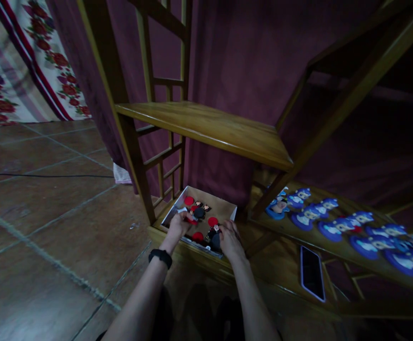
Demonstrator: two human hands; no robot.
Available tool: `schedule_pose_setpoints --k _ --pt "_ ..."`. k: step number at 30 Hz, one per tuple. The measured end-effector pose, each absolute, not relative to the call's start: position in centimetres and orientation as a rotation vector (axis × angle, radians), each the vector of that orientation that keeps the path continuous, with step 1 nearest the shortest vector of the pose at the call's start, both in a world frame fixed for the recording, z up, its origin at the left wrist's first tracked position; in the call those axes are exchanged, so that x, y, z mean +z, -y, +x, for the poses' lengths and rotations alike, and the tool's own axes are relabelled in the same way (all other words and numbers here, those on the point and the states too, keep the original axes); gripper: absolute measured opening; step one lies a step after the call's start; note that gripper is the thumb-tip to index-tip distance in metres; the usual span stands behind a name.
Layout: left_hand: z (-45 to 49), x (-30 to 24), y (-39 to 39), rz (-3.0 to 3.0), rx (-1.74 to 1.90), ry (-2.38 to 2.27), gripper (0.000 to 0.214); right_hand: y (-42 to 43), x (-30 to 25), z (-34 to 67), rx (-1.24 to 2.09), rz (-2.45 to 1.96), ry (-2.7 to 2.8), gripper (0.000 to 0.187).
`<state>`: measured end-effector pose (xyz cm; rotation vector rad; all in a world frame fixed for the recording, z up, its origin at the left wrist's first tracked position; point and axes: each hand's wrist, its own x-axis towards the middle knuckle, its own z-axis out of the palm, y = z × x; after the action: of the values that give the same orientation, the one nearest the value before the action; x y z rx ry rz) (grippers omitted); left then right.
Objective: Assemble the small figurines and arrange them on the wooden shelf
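Note:
A small cardboard box point(224, 206) sits on the lowest shelf of a wooden rack and holds several small red-and-black figures point(199, 212). My left hand point(178, 224) reaches into the box's left side with fingers closed on a red-and-black figure. My right hand point(229, 238) rests at the box's near right edge, fingers curled around another dark figure point(214, 235). A black watch point(160, 256) is on my left wrist.
A wooden shelf board point(209, 125) juts out above the box. To the right, a row of several blue figures point(337, 222) lies on a lower shelf, with a phone point(312, 272) lying flat below it. Tiled floor point(50, 213) lies to the left, dark red curtain behind.

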<state>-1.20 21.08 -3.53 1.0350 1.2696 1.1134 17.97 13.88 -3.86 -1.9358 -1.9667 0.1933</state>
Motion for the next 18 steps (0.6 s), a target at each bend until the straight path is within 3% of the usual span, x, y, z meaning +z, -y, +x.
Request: schedule_pose_setpoints --k 18 --pt "-5.7 1.0 -21.2 0.605 1.373 -1.127 0.019 -16.9 -3.9 16.3 0.166 -1.911 2.145 0.033"
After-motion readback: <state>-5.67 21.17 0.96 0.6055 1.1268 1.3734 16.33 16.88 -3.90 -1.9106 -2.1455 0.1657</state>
